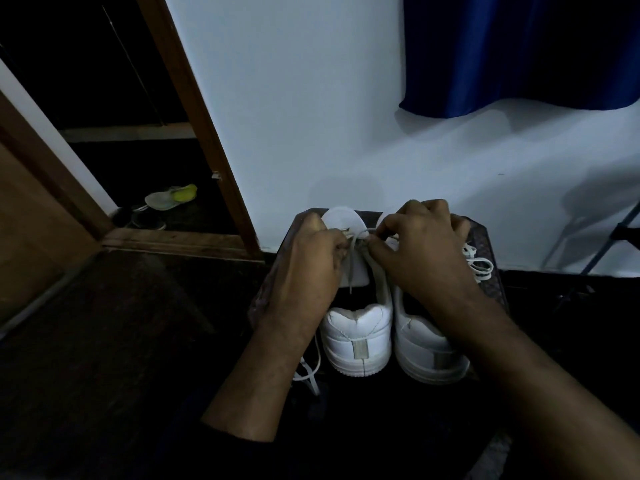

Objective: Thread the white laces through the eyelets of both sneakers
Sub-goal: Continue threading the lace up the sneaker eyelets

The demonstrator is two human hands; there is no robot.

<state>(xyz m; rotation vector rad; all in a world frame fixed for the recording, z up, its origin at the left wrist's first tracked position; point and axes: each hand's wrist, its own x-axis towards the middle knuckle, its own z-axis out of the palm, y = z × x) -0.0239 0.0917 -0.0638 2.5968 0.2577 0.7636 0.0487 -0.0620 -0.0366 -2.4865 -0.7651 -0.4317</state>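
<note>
Two white sneakers stand side by side on a small dark table point(488, 244), heels toward me. Over the left sneaker point(358, 341), my left hand point(304, 271) grips its eyelet side and a stretch of white lace point(351, 261). My right hand point(422, 251) reaches across and pinches the same lace near the front eyelets. The right sneaker point(426, 355) is partly hidden under my right wrist. One end of the lace point(310, 370) hangs off the table's left side. A second bunched lace point(479, 265) lies to the right of the right sneaker.
A pale wall point(311, 116) stands just behind the table, with a blue curtain point(512, 53) hanging at upper right. A wooden door frame point(204, 133) opens to the left, with other shoes point(166, 202) on the dark floor beyond. Metal legs point(606, 244) stand at far right.
</note>
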